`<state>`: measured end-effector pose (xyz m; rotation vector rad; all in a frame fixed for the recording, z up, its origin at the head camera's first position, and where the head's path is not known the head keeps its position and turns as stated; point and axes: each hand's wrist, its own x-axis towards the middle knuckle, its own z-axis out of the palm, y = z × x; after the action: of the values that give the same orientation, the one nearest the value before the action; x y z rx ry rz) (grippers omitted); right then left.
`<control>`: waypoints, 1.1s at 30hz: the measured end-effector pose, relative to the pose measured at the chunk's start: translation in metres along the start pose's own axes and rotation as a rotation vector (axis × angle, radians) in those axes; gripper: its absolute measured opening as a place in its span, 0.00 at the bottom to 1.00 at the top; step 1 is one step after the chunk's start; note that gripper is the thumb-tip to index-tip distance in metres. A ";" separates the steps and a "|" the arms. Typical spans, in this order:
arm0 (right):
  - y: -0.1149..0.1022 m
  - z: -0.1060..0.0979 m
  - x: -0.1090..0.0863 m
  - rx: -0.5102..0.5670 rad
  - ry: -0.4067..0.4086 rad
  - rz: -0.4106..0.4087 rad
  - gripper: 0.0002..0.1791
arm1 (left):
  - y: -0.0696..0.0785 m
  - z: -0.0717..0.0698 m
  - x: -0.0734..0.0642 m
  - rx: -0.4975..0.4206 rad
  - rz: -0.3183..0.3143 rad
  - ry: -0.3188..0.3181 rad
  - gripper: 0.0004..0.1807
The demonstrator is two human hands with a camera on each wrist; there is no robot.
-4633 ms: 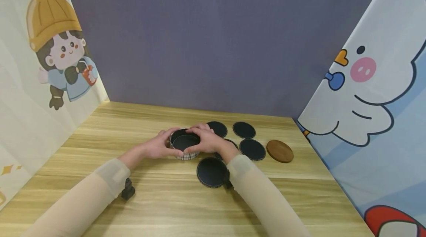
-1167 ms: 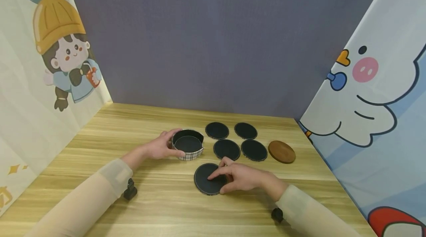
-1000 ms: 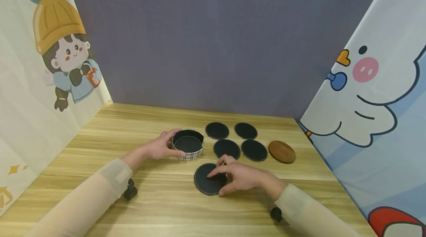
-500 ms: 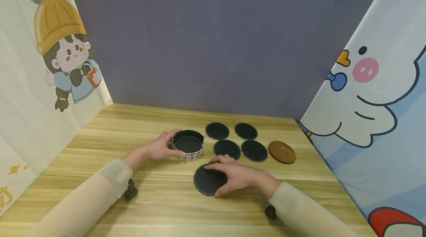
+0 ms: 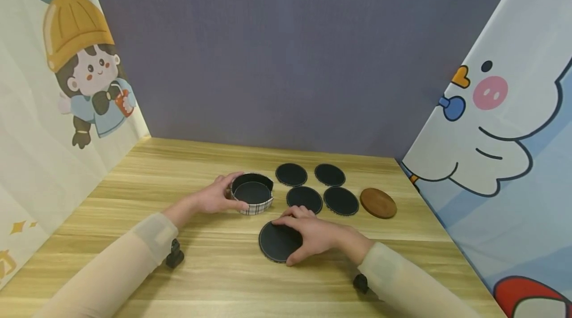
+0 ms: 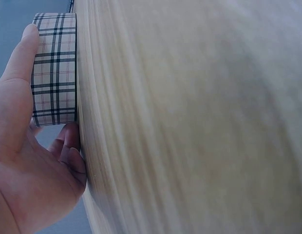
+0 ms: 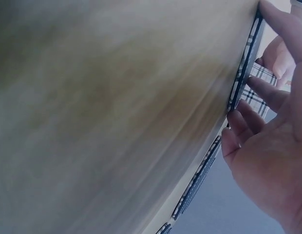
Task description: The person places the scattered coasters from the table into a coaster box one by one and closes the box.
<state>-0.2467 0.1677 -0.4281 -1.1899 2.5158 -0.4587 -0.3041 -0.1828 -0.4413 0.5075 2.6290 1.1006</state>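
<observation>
My left hand grips the left side of a round coaster holder, black inside with a plaid outer wall and a gap at its right. In the left wrist view its plaid wall lies between thumb and fingers, standing on the table. My right hand holds a round black coaster by its right part, thumb at the near edge and fingers at the far edge. In the right wrist view, the coaster's patterned rim lies along the table between thumb and fingertips.
Behind the right hand lie several more black coasters, among them a far left one and a near right one. A brown wooden disc lies to their right. A grey wall closes off the table's back.
My right hand has left the holder for the front coaster. Its index finger has drawn back from the coaster's middle to its far edge. The left hand stays on the holder.
</observation>
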 end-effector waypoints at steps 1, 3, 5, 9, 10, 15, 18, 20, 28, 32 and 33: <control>0.000 0.000 0.000 0.001 0.001 -0.006 0.54 | 0.000 0.000 0.000 0.001 0.000 0.001 0.66; 0.000 0.000 0.001 -0.002 0.004 -0.016 0.54 | 0.001 0.000 0.000 -0.001 0.005 0.001 0.66; 0.001 -0.001 0.001 -0.010 0.005 -0.019 0.55 | 0.001 0.000 0.000 -0.009 0.000 0.003 0.66; 0.001 0.000 0.003 -0.019 0.000 -0.009 0.56 | 0.000 0.000 0.001 -0.007 0.005 0.003 0.65; 0.001 0.000 0.003 -0.020 -0.004 -0.003 0.57 | -0.001 0.000 0.001 -0.008 0.003 0.001 0.65; 0.001 0.001 0.004 -0.018 -0.010 0.008 0.56 | -0.002 0.000 0.001 -0.013 0.004 -0.003 0.65; 0.001 0.000 0.004 -0.021 -0.010 0.004 0.56 | -0.002 -0.001 0.001 -0.017 0.001 -0.001 0.65; 0.001 0.000 0.004 -0.022 -0.007 0.000 0.57 | -0.002 -0.001 0.001 -0.013 0.003 -0.001 0.65; 0.003 -0.001 -0.001 0.014 0.067 -0.013 0.58 | 0.002 -0.001 0.000 -0.010 0.003 -0.003 0.65; 0.007 -0.002 -0.004 0.047 0.115 0.008 0.58 | 0.002 -0.001 -0.001 -0.016 0.003 -0.004 0.65; 0.008 -0.002 -0.005 0.051 0.129 0.013 0.59 | 0.002 -0.001 -0.001 -0.018 0.002 -0.004 0.65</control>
<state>-0.2504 0.1768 -0.4293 -1.1592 2.6007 -0.6113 -0.3034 -0.1824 -0.4385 0.5084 2.6130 1.1211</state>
